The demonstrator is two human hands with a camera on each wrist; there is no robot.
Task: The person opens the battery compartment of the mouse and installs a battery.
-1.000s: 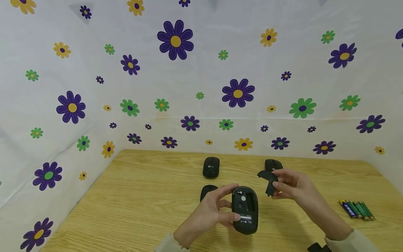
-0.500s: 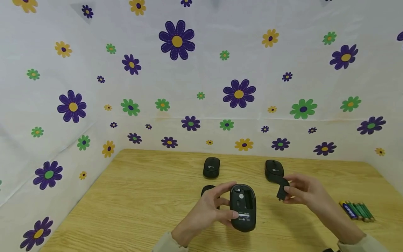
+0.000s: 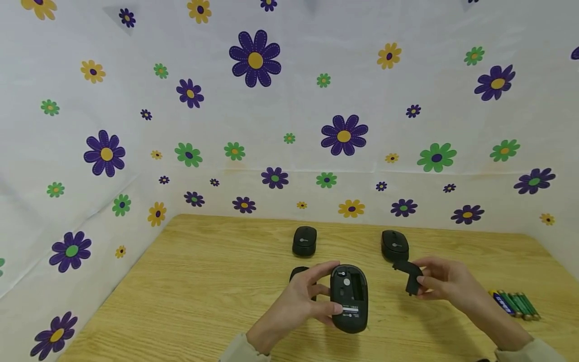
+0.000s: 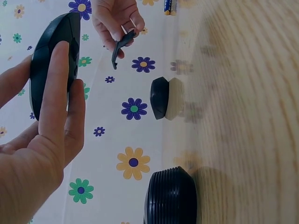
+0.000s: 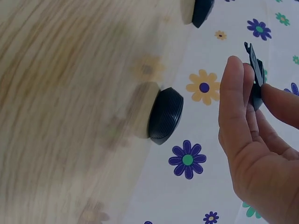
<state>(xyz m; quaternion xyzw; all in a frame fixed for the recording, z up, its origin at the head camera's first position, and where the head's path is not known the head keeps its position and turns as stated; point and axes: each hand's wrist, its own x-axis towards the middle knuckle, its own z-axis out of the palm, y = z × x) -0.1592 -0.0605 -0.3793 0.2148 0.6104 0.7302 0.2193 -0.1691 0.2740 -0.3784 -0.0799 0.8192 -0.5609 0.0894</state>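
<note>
My left hand (image 3: 296, 306) grips a black computer mouse (image 3: 355, 322) above the table, its underside turned toward me. The battery slot in that underside lies uncovered, and a small USB receiver sits near its top edge. To the right, my right hand (image 3: 452, 284) pinches the thin black battery cover (image 3: 412, 279) between thumb and fingers, apart from the mouse. In the left wrist view the mouse (image 4: 44, 60) is seen edge-on in the fingers, with the cover (image 4: 120, 45) beyond it. The right wrist view shows the cover (image 5: 255, 77) upright between thumb and fingertips.
Two black mice stand at the back, a left one (image 3: 304, 241) and a right one (image 3: 395, 245). Another dark mouse (image 3: 298, 271) is mostly hidden behind my left hand. Several batteries (image 3: 515, 305) lie in a row at the right. A flowered cloth (image 3: 289, 100) rises behind the wooden table (image 3: 203, 281).
My right hand has moved right and a little toward me with the battery cover, away from the mouse. The left hand and its mouse have shifted only slightly.
</note>
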